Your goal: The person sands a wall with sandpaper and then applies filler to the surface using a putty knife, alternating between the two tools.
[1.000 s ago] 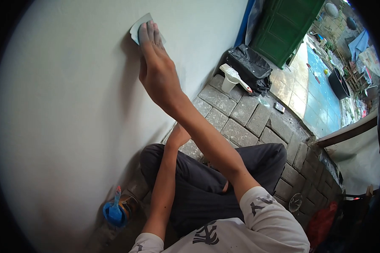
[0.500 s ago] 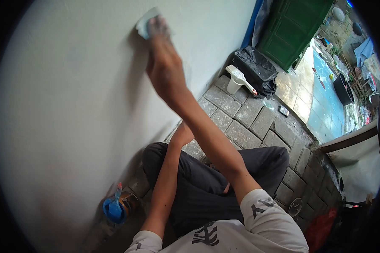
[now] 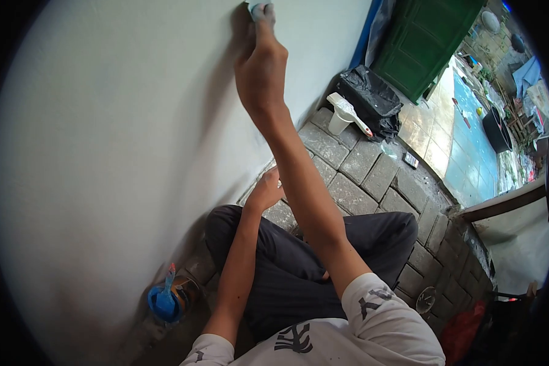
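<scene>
My right hand (image 3: 261, 67) reaches high up the pale wall (image 3: 116, 134) and presses a small pale sheet (image 3: 252, 5) flat against it with the fingertips. Only a corner of the sheet shows at the top edge of the view. My left hand (image 3: 266, 190) rests by my knee on the dark trousers (image 3: 299, 268), close to the wall's foot. Its fingers are curled and partly hidden, and nothing shows in it. I am crouched on grey paving blocks (image 3: 360, 165).
A can with a blue brush (image 3: 165, 302) stands at the wall's foot by my left leg. Further along are a white jug with a tool in it (image 3: 338, 113), a black bag (image 3: 372, 97) and a green door (image 3: 421, 36). A small dark device (image 3: 410, 160) lies on the paving.
My right hand has slid the sheet up and to the right along the wall, nearly out of view. My left hand has lifted slightly at the knee.
</scene>
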The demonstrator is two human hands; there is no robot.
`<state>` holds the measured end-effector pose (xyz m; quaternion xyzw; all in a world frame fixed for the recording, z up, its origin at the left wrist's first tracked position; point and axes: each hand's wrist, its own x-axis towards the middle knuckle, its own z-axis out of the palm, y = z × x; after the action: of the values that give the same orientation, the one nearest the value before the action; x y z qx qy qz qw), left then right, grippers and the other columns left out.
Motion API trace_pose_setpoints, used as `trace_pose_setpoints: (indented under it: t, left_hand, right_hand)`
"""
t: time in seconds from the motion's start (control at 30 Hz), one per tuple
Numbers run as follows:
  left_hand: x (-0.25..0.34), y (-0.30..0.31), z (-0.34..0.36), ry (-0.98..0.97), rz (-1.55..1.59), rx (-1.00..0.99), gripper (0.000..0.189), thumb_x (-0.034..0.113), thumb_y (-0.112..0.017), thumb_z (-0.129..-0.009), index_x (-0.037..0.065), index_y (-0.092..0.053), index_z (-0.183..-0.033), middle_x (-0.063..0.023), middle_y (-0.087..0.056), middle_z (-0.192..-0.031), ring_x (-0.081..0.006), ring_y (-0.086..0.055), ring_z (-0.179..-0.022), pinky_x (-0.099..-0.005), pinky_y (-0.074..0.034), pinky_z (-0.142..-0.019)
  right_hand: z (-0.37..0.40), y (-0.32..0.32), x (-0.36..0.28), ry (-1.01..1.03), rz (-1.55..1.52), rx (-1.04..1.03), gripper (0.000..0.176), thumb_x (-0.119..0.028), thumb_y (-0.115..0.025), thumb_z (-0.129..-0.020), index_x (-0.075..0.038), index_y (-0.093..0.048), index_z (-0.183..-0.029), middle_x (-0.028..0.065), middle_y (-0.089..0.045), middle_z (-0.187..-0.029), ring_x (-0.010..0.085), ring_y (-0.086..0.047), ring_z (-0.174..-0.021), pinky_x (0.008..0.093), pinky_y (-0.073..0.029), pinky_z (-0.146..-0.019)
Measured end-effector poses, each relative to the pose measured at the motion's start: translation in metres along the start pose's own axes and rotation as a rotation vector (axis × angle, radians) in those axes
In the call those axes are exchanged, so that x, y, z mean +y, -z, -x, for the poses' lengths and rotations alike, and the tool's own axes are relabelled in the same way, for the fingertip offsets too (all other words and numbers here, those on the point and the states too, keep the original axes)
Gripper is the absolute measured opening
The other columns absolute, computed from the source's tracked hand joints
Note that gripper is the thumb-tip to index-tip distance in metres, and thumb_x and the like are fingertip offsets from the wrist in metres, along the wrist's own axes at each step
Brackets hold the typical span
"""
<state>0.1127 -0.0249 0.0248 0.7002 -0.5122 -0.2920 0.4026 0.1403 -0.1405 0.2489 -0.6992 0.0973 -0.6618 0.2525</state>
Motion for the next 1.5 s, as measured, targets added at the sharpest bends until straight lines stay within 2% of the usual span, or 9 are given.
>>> trace_pose_setpoints:
  t: [0.13,0.2,0.33,0.43,0.93,1.27,1.37,1.47,1.5]
  left_hand:
    - [-0.02,-0.008,-0.007,-0.035,-0.135,0.071,0.041,0.012,-0.064,-0.089,-0.005,-0.057,-0.126,-0.0277,-0.063,-0.125,-0.0434,-0.057,-0.121,-0.0464,-0.048,-0.1]
    - [-0.017,-0.008,-0.006,-0.028,-0.02,0.024,0.041,0.011,-0.064,-0.088,-0.005,-0.057,-0.125,-0.0273,-0.063,-0.124,-0.0433,-0.058,-0.12,-0.046,-0.048,-0.1]
    - [-0.022,-0.014,-0.005,-0.084,-0.148,0.154,0.043,0.012,-0.066,-0.088,-0.004,-0.057,-0.128,-0.0268,-0.063,-0.125,-0.0429,-0.057,-0.122,-0.0455,-0.047,-0.102]
    - [-0.001,0.0,-0.002,-0.002,-0.019,-0.026,0.046,0.015,-0.064,-0.09,-0.003,-0.056,-0.131,-0.027,-0.062,-0.127,-0.0429,-0.057,-0.123,-0.0463,-0.047,-0.103]
    - [-0.021,-0.011,-0.001,-0.014,-0.108,-0.028,0.036,0.017,-0.059,-0.093,-0.005,-0.061,-0.122,-0.0293,-0.063,-0.123,-0.0445,-0.057,-0.119,-0.0474,-0.048,-0.098]
    - [-0.048,-0.019,-0.01,-0.024,-0.112,0.043,0.045,0.021,-0.065,-0.091,-0.005,-0.058,-0.127,-0.0293,-0.061,-0.128,-0.0438,-0.056,-0.123,-0.0463,-0.046,-0.102]
    - [-0.025,-0.007,-0.007,0.027,-0.067,-0.05,0.051,0.02,-0.069,-0.088,-0.004,-0.056,-0.131,-0.0278,-0.061,-0.13,-0.0423,-0.055,-0.125,-0.0455,-0.046,-0.104]
    - [-0.04,-0.016,-0.007,-0.068,-0.131,0.096,0.055,0.019,-0.072,-0.087,-0.004,-0.054,-0.134,-0.0259,-0.059,-0.134,-0.0406,-0.054,-0.128,-0.0442,-0.045,-0.106]
    - [-0.038,-0.016,-0.004,-0.061,-0.125,0.091,0.055,0.019,-0.072,-0.087,-0.004,-0.054,-0.134,-0.0259,-0.059,-0.134,-0.0406,-0.054,-0.128,-0.0442,-0.045,-0.106]
  right_hand:
    - [0.013,-0.008,-0.008,0.233,0.055,-0.053,0.06,0.016,-0.044,-0.083,0.016,-0.038,-0.142,0.0414,-0.04,-0.144,0.0496,-0.039,-0.139,0.0477,-0.034,-0.118]
    - [0.004,0.001,0.003,-0.081,-0.032,-0.09,0.061,0.017,-0.044,-0.081,0.017,-0.038,-0.142,0.0414,-0.04,-0.144,0.0497,-0.039,-0.139,0.0482,-0.036,-0.117]
    - [0.009,-0.008,-0.015,0.175,0.004,-0.039,0.061,0.018,-0.042,-0.082,0.015,-0.039,-0.143,0.0403,-0.041,-0.144,0.048,-0.039,-0.14,0.049,-0.034,-0.118]
    - [-0.001,-0.004,0.011,0.093,0.067,-0.01,0.064,0.018,-0.046,-0.079,0.017,-0.038,-0.142,0.0396,-0.041,-0.145,0.0484,-0.039,-0.139,0.0477,-0.038,-0.116]
    - [-0.009,-0.006,-0.004,0.033,0.026,0.071,0.069,0.021,-0.043,-0.074,0.017,-0.036,-0.143,0.0402,-0.039,-0.146,0.0498,-0.036,-0.14,0.049,-0.039,-0.115]
    - [0.009,-0.002,0.01,0.157,0.027,0.081,0.052,0.014,-0.046,-0.088,0.012,-0.044,-0.14,0.0367,-0.051,-0.134,0.0453,-0.048,-0.13,0.0443,-0.042,-0.113]
    - [0.014,0.002,0.033,-0.158,0.041,0.031,0.054,0.013,-0.045,-0.09,0.012,-0.039,-0.143,0.0364,-0.05,-0.136,0.0442,-0.049,-0.129,0.0433,-0.043,-0.112]
    - [0.035,0.0,0.027,0.132,0.154,0.074,0.05,0.009,-0.043,-0.095,0.01,-0.038,-0.145,0.0365,-0.052,-0.133,0.0446,-0.054,-0.124,0.0426,-0.048,-0.107]
    - [0.041,0.005,0.029,-0.108,0.003,0.034,0.051,0.01,-0.044,-0.095,0.01,-0.037,-0.145,0.0365,-0.05,-0.135,0.0448,-0.052,-0.126,0.0423,-0.046,-0.108]
